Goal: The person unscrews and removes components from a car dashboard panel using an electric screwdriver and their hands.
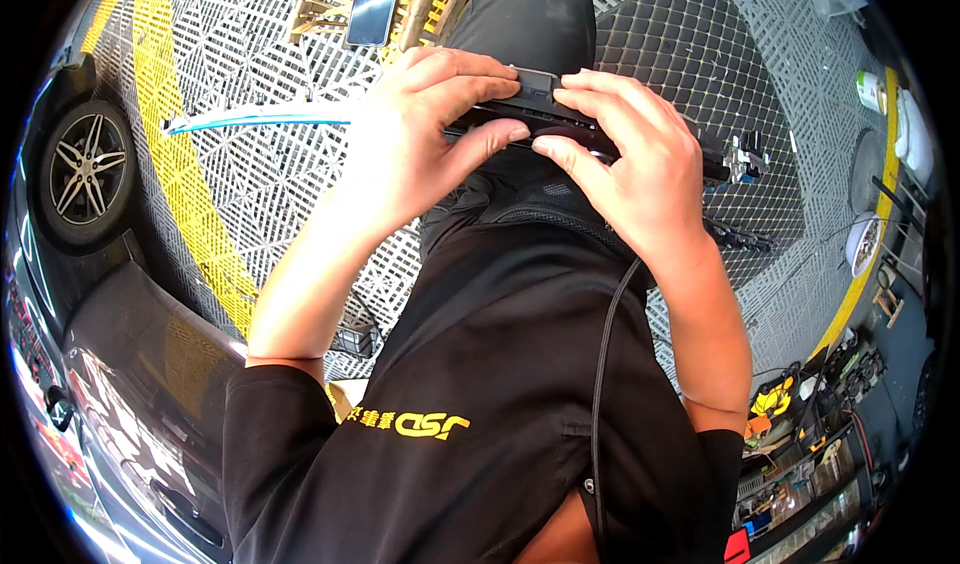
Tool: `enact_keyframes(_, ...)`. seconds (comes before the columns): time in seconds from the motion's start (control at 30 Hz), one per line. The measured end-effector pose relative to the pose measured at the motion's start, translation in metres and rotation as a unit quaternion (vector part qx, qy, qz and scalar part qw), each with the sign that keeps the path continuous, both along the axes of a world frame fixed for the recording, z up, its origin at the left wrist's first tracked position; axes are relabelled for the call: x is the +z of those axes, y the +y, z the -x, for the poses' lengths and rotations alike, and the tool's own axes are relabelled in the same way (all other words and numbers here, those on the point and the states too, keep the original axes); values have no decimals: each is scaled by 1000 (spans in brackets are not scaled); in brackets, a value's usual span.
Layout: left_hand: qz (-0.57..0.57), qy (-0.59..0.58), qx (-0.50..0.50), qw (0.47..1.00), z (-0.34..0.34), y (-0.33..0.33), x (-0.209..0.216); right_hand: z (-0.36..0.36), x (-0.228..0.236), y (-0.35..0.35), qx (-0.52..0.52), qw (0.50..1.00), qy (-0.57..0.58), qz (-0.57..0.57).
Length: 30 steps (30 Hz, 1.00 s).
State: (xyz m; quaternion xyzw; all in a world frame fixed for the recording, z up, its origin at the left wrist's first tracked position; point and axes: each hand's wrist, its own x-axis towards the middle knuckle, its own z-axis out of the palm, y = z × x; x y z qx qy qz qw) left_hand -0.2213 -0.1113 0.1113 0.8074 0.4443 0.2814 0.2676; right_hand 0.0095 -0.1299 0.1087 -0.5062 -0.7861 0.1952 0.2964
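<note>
A long black plastic part (540,92) lies across my lap, gripped from both sides. My left hand (425,114) has its fingers on the part's upper edge and its thumb along the near edge. My right hand (640,154) holds it the same way a little to the right. Both thumbs almost meet at the middle. Past my right hand, a metal bracket (745,159) shows at the right end. A thin blue-and-white strip (262,117) runs leftward from behind my left hand; whether it joins the black part is hidden.
At the left stands a dark car with a spoked wheel (87,162). A phone (376,4) lies on a wooden slatted stool (323,2) ahead. A black diamond-stitched mat (700,74) covers grey floor tiles. Rightward are a white bowl (863,244) and assorted tools (790,414).
</note>
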Motion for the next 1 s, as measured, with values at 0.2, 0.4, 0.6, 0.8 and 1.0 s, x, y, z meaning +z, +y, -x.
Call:
enact_keyframes(0.2, -2, -9, -3, 1000, -1, 3, -7, -1, -5, 1, -1, 1000, -3, -9)
enact_keyframes(0.4, -46, -15, -25, 999, -4, 3, -12, -8, -11, -2, 15, 1000, -4, -19)
enact_keyframes(0.6, -52, 5, -51, 997, -3, 5, -5, -46, 27, 6, -6, 997, -69, 22)
enact_keyframes(0.8, -98, 52, -73, 991, 2, 14, -3, -101, 16, -7, 24, 993, -81, 78)
enact_keyframes(1.0, -82, 98, -95, 987, -17, 15, 20, -93, 15, -17, 16, 997, -56, 49)
